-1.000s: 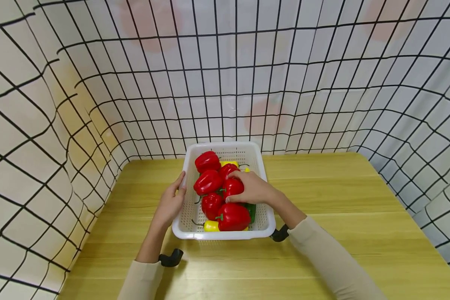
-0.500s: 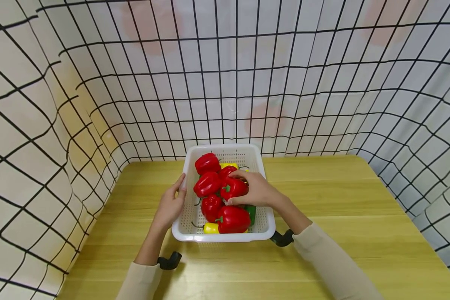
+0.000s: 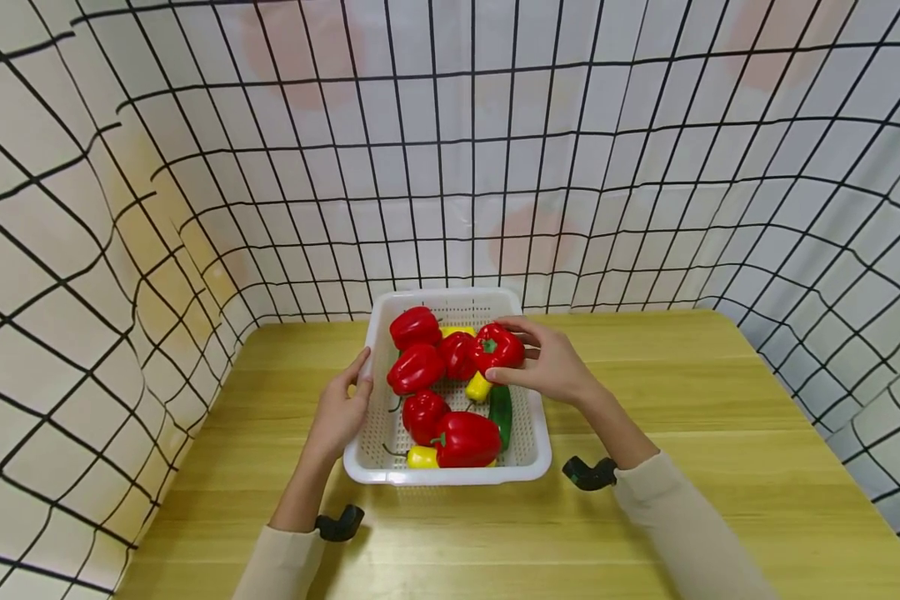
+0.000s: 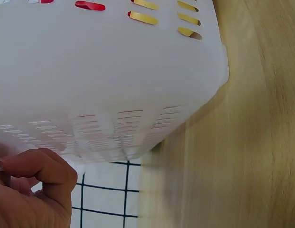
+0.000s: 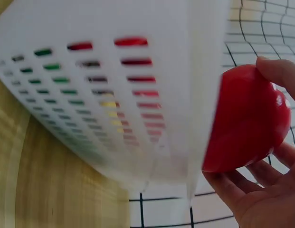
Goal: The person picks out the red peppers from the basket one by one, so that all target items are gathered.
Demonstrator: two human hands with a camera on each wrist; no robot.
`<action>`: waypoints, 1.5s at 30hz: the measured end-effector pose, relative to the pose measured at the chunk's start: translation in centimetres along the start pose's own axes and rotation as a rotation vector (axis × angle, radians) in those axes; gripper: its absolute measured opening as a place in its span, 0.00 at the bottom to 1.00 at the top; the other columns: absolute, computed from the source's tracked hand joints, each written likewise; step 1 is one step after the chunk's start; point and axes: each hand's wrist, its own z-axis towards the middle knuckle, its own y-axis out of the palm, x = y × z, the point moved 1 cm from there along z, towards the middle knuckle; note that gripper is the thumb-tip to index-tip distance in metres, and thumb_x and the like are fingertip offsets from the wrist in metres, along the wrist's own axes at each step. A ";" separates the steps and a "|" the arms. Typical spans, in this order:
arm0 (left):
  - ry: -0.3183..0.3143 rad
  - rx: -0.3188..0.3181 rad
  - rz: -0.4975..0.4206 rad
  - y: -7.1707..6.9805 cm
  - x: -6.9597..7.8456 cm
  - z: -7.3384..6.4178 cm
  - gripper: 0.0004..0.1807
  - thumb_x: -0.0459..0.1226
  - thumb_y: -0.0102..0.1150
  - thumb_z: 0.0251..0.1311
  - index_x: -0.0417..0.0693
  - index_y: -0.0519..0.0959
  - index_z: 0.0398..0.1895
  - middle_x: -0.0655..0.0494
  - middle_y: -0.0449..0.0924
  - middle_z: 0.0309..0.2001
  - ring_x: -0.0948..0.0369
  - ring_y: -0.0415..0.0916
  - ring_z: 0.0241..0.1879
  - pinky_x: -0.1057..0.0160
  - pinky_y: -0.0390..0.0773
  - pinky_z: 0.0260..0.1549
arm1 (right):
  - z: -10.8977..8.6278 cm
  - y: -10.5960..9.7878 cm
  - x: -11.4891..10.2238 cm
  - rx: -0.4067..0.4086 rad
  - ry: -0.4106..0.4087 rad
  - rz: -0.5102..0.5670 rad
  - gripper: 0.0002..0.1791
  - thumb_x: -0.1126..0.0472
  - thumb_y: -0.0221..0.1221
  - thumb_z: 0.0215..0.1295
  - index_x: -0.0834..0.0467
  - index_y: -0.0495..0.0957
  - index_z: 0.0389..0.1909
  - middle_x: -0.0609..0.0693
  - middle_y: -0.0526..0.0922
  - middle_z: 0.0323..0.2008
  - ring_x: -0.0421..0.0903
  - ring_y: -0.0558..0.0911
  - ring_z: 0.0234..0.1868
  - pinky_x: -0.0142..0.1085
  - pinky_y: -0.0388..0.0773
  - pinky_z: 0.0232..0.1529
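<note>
Right of centre, your right hand (image 3: pixel 558 367) curls its fingers round a red pepper (image 3: pixel 499 348), which overlaps a yellow pepper (image 3: pixel 477 387); your left hand (image 3: pixel 342 406) grips the basket (image 3: pixel 450 477). Other red peppers (image 3: pixel 416 369) crowd left, a green vegetable (image 3: pixel 500 415) below.

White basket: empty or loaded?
Loaded: in the head view, red peppers, yellow vegetables and a green vegetable lie inside the basket.

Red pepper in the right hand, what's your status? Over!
Right hand: gripping red pepper, right side of basket. Left hand: holding basket's left side. Nothing seems to block lifting the pepper.
</note>
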 end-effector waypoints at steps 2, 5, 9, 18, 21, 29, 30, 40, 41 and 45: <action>0.003 -0.001 -0.013 0.1 -0.2 0.0 0.29 0.43 0.46 0.79 0.66 0.61 0.80 0.41 0.66 0.75 0.40 0.78 0.59 0.43 0.87 0.46 | -0.1 -0.6 0.4 0.029 0.002 0.001 0.44 0.53 0.76 0.55 0.51 0.69 0.73 0.55 0.76 0.68 0.59 0.80 0.62 0.52 0.85 0.57; 0.002 -0.006 -0.022 0.2 -0.3 -0.1 0.29 0.43 0.46 0.79 0.66 0.61 0.80 0.42 0.65 0.75 0.40 0.78 0.59 0.42 0.87 0.46 | -0.3 -1.7 1.0 0.074 0.006 0.009 0.43 0.54 0.76 0.56 0.51 0.69 0.72 0.54 0.75 0.68 0.59 0.79 0.63 0.54 0.83 0.59; -0.003 -0.003 -0.018 0.2 -0.2 0.0 0.29 0.44 0.46 0.79 0.68 0.61 0.80 0.42 0.65 0.75 0.40 0.79 0.58 0.43 0.88 0.45 | -0.6 -3.1 1.7 0.138 0.039 0.058 0.41 0.55 0.75 0.59 0.50 0.69 0.72 0.54 0.74 0.69 0.59 0.77 0.66 0.48 0.83 0.60; -0.001 -0.002 -0.047 -0.1 -0.5 0.2 0.28 0.44 0.45 0.79 0.69 0.61 0.80 0.44 0.63 0.77 0.41 0.78 0.58 0.43 0.87 0.47 | -1.2 -5.9 3.9 0.242 0.112 0.122 0.41 0.52 0.72 0.63 0.50 0.64 0.75 0.56 0.69 0.71 0.59 0.73 0.69 0.26 0.83 0.50; 0.003 0.001 -0.055 -0.1 -0.6 0.3 0.28 0.44 0.45 0.80 0.69 0.61 0.80 0.44 0.63 0.77 0.41 0.78 0.58 0.44 0.88 0.45 | -1.3 -6.5 5.0 0.269 0.136 0.131 0.42 0.52 0.70 0.65 0.51 0.63 0.76 0.56 0.68 0.73 0.60 0.72 0.70 0.23 0.82 0.49; -0.002 -0.001 -0.059 -0.2 -0.6 0.2 0.28 0.44 0.45 0.80 0.70 0.60 0.80 0.45 0.61 0.78 0.40 0.78 0.59 0.44 0.88 0.45 | -1.3 -7.5 8.0 0.314 0.195 0.074 0.42 0.48 0.69 0.66 0.50 0.62 0.78 0.56 0.69 0.73 0.58 0.70 0.71 0.32 0.80 0.60; -0.002 -0.003 -0.060 -0.2 -0.6 0.2 0.28 0.44 0.45 0.80 0.70 0.60 0.80 0.45 0.61 0.78 0.40 0.78 0.59 0.44 0.88 0.45 | -1.3 -7.5 8.4 0.318 0.199 0.066 0.42 0.48 0.69 0.66 0.51 0.62 0.78 0.56 0.69 0.73 0.58 0.70 0.71 0.37 0.80 0.63; -0.011 -0.007 -0.067 0.0 -0.5 0.0 0.29 0.44 0.45 0.80 0.70 0.59 0.81 0.44 0.61 0.78 0.40 0.78 0.58 0.44 0.88 0.44 | -1.3 -7.7 12.0 0.330 0.270 0.085 0.47 0.46 0.70 0.65 0.56 0.59 0.79 0.61 0.66 0.75 0.62 0.66 0.74 0.60 0.65 0.75; -0.010 -0.009 -0.068 0.0 -0.5 0.0 0.29 0.43 0.44 0.80 0.70 0.59 0.81 0.44 0.61 0.78 0.40 0.78 0.58 0.44 0.89 0.44 | -1.3 -7.7 12.3 0.332 0.279 0.088 0.48 0.46 0.70 0.64 0.56 0.58 0.79 0.61 0.65 0.76 0.62 0.66 0.74 0.59 0.65 0.75; -0.014 -0.006 -0.075 0.1 -0.4 0.0 0.29 0.43 0.45 0.80 0.72 0.59 0.80 0.45 0.61 0.78 0.40 0.79 0.57 0.44 0.89 0.43 | -1.1 -7.6 13.1 0.344 0.293 0.107 0.49 0.44 0.70 0.64 0.56 0.58 0.79 0.61 0.64 0.76 0.62 0.66 0.74 0.59 0.66 0.75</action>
